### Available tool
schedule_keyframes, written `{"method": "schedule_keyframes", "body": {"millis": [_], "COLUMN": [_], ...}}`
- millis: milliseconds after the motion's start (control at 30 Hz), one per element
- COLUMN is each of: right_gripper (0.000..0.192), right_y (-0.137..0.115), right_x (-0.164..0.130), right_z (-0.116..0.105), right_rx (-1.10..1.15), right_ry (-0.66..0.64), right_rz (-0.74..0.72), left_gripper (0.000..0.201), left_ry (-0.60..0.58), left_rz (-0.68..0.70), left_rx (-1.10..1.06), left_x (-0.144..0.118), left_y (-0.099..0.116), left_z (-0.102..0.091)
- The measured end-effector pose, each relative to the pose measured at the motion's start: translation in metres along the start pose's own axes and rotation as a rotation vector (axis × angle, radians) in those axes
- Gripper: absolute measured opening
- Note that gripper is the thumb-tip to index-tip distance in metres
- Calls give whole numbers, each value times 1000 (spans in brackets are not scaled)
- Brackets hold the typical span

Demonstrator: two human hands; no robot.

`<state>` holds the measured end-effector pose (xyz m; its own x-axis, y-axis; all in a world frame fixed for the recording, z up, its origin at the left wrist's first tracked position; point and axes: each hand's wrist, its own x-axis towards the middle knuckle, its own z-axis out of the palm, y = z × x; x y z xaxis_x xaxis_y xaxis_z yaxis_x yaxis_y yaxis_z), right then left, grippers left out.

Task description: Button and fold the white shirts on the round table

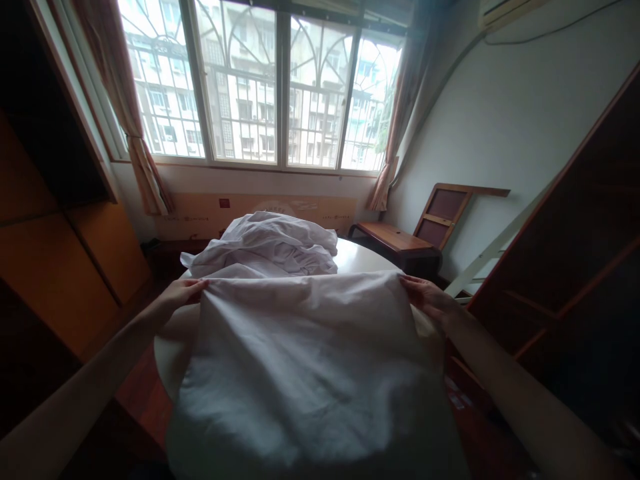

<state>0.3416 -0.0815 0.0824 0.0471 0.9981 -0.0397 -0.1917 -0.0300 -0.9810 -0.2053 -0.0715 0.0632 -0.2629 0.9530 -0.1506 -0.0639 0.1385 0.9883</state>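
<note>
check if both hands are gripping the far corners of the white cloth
Yes, the left hand and right hand each pinch a far corner of the white cloth.

Probably a home bedroom — curtained window (pixel 260 87), wooden wardrobes (pixel 60 267), wall air conditioner (pixel 505 10) — dimly lit.

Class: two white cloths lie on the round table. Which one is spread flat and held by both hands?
The near white cloth, pinched at its far corners by the left hand and right hand. The crumpled white cloth behind lies bunched and untouched.
</note>
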Motion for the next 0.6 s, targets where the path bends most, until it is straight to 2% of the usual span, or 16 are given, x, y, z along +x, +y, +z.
{"method": "schedule_keyframes", "body": {"millis": [167,233,300,467,533,600], "right_gripper": [5,6,8,14,15,14], "right_y": [2,1,0,-1,-1,1], "right_x": [-6,-7,-6,-5,-5,-4], "right_z": [0,2,4,7,7,6], "right_rx": [-53,-62,-57,-47,-44,-32], "right_ry": [19,41,64,95,108,128], "right_rz": [-32,-61,-78,-86,-91,-110], "left_gripper": [8,8,18,39,42,41], "left_ry": [53,3,-78,-136,-122,-60], "left_rz": [-15,2,18,66,96,145], "left_rx": [-119,-177,-194,-86,-11,56], "left_x": [-12,-16,-19,-25,-27,-29], "left_y": [-2,-2,-2,-4,-3,-2], "left_z": [3,5,5,1,0,0]}}
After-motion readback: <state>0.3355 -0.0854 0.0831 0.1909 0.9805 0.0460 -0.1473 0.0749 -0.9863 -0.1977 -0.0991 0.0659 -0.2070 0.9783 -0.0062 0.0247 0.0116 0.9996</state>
